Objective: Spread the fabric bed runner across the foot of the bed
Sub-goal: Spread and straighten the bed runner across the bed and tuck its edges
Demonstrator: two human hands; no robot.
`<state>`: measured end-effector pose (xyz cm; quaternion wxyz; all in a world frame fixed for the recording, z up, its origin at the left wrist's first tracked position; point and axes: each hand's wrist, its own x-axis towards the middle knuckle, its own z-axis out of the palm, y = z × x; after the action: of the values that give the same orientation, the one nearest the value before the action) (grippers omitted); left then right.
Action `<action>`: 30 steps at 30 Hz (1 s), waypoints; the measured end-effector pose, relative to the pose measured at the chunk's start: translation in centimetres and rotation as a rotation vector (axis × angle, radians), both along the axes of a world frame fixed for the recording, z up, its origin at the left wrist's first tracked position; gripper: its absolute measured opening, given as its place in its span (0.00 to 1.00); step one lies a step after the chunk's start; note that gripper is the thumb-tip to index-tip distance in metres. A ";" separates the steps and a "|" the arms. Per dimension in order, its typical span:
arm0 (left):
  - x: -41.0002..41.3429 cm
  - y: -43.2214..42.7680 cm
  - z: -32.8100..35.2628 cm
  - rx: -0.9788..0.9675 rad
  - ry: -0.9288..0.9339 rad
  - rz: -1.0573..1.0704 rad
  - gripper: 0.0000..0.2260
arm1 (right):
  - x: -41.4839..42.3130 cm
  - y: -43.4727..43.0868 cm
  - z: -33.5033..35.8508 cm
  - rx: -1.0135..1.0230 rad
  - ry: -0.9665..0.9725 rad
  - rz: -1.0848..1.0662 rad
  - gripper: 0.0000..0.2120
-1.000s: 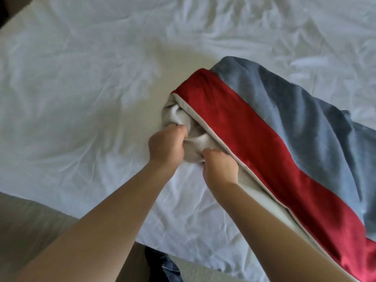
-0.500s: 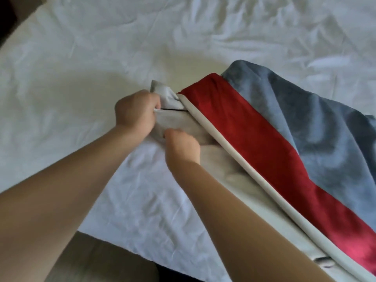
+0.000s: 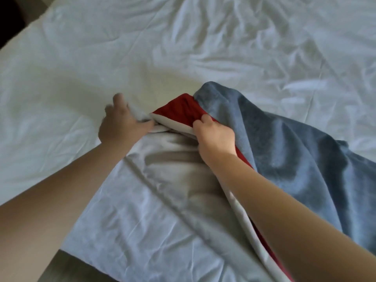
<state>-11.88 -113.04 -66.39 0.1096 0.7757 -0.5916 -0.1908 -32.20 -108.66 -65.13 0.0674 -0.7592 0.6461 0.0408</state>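
The bed runner is blue-grey with a red band and a pale grey lining. It lies bunched and partly folded on the white bed sheet, running from the middle toward the lower right. My left hand holds the pale lining at the runner's left end; it is blurred, with some fingers lifted. My right hand pinches the folded red-and-grey edge just to the right. The pale lining spreads wrinkled below both hands.
The bed's near edge runs across the lower left, with a grey-brown floor beyond it. A dark gap shows past the bed's upper left corner. Wrinkled white sheet covers everything else.
Both hands have moved apart along the runner's end. The left hand has gone left with the lining; the right hand has shifted right onto the red edge. More pale lining now lies unfolded.
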 end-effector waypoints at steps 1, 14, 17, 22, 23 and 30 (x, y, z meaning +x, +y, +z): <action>-0.5 0.2 -0.1 0.128 0.079 0.074 0.36 | -1.0 0.0 0.3 0.000 0.008 0.013 0.10; -16.1 1.6 1.7 -0.412 0.236 -0.058 0.15 | -15.2 3.2 2.3 -0.063 0.175 -0.044 0.04; -21.7 2.8 2.6 -0.447 0.319 -0.168 0.12 | -19.3 4.8 2.7 -0.057 0.108 -0.149 0.07; -30.0 7.6 1.8 -0.241 0.209 -0.652 0.08 | -24.5 5.6 4.4 0.111 -0.422 -0.573 0.12; -31.1 8.5 1.6 -0.232 0.096 -0.714 0.10 | -24.9 5.2 5.0 0.068 -0.506 -0.608 0.12; -31.9 13.6 1.8 -0.123 0.075 -0.796 0.16 | -19.2 -0.1 5.0 0.048 -0.396 -0.249 0.25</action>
<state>-43.76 -99.49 -64.57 0.0950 0.4706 -0.8515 -0.2109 -51.37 -108.72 -60.11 0.2154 -0.6650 0.7078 -0.1020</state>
